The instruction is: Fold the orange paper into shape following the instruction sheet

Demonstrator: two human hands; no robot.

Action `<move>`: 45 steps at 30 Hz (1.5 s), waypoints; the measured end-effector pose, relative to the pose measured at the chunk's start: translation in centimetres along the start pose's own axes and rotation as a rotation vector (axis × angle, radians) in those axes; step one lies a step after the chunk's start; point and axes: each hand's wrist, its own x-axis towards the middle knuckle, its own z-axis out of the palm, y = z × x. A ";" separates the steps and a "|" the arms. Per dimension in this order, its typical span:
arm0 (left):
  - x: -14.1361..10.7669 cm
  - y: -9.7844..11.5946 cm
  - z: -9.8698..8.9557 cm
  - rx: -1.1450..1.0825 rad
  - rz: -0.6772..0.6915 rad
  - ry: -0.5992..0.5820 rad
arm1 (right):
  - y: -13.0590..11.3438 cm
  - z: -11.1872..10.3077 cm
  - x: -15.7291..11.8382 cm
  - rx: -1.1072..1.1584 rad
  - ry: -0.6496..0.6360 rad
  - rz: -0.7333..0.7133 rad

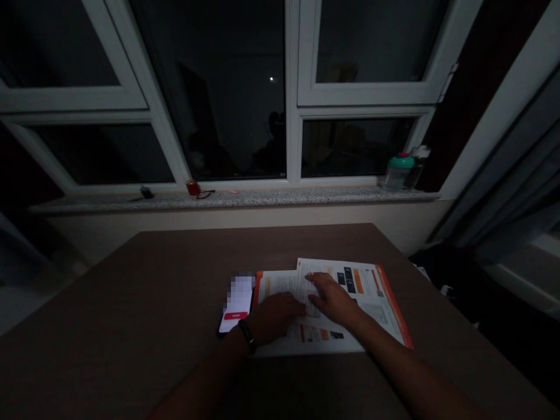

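Note:
Two printed sheets with orange edges lie overlapping on the brown table. The right sheet (376,312) rests partly over the left sheet (273,283). My left hand (277,315), with a dark band at the wrist, lies palm down across the left sheet, its fingertips near the overlap. My right hand (330,297) rests on the right sheet with its fingers apart, the fingertips near that sheet's left edge. Just left of the sheets lies a lit phone (238,303) showing a red button; part of its screen is pixelated.
The table (175,262) reaches toward a wall below a granite sill (271,198). On the sill stand a small red jar (193,187), a dark small object (146,192) and a teal-lidded bottle (399,172) beside a clear one. A grey curtain hangs at right.

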 end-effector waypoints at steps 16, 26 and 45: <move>0.1 -1.0 0.0 -0.102 0.019 -0.011 | 0.5 0.2 0.5 0.058 -0.060 -0.095; -0.2 -1.3 -0.3 -0.118 0.035 -0.030 | 0.7 0.2 0.6 0.045 -0.080 -0.105; -0.5 -1.6 -0.4 -0.046 0.000 -0.049 | -1.2 -1.4 0.2 -0.053 -0.007 -0.079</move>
